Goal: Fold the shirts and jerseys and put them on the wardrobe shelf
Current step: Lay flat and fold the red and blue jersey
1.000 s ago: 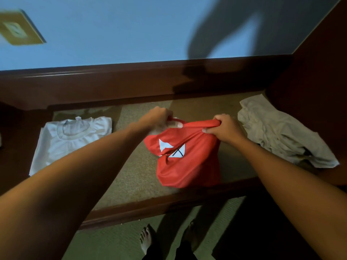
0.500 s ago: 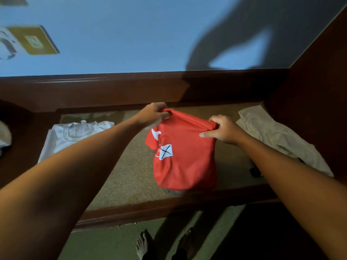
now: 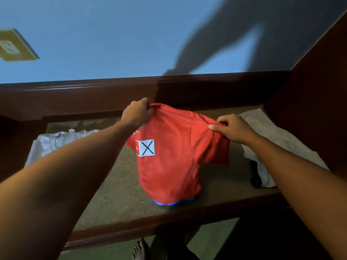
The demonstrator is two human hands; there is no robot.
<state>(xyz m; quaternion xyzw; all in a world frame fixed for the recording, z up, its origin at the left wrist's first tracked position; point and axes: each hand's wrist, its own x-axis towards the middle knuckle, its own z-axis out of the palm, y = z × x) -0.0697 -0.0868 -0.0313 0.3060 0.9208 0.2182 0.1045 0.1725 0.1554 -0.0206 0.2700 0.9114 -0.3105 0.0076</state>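
Holding red jersey [image 3: 174, 158] up by shoulders over wardrobe shelf [image 3: 116, 201]: left hand [image 3: 136, 113] and right hand [image 3: 232, 128] fingers pinching fabric, hem touching shelf. Jersey hanging unfolded. White shirt [image 3: 54, 141] lying folded at left. Pale shirt [image 3: 272, 141] lying crumpled at right, folding remaining.

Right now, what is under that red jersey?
A blue edge peeks out beneath the red jersey, resting on the carpeted shelf. Whether it is lining or another garment, the jersey hides.
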